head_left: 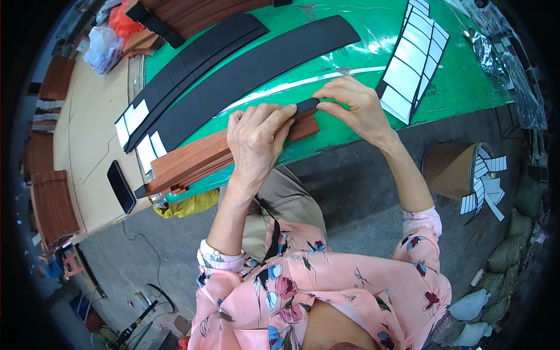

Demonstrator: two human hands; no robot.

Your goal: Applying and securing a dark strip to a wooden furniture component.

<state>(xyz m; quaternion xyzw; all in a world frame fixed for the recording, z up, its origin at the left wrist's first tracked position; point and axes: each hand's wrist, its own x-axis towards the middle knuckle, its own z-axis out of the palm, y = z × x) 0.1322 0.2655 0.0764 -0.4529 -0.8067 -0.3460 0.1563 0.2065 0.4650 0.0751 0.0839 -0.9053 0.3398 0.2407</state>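
Note:
Reddish-brown wooden strips (192, 158) lie stacked along the near edge of the green table. My left hand (256, 137) closes over the top strip near its right end, its fingertips touching a small black foam strip (307, 105). That foam strip lies at the wood's end and spans the gap between my hands. At its right tip, my right hand (357, 109) pinches it between thumb and fingers. Another black piece (140, 191) covers the wood's left end. How far the foam is pressed down under my left fingers is hidden.
Long black foam sheets (256, 76) lie beyond my hands, and white-backed pads (411, 61) lie at the right. A phone (121, 186) rests on the beige board (93, 134). On the floor at right stands a brown bin (449, 169) with white scraps.

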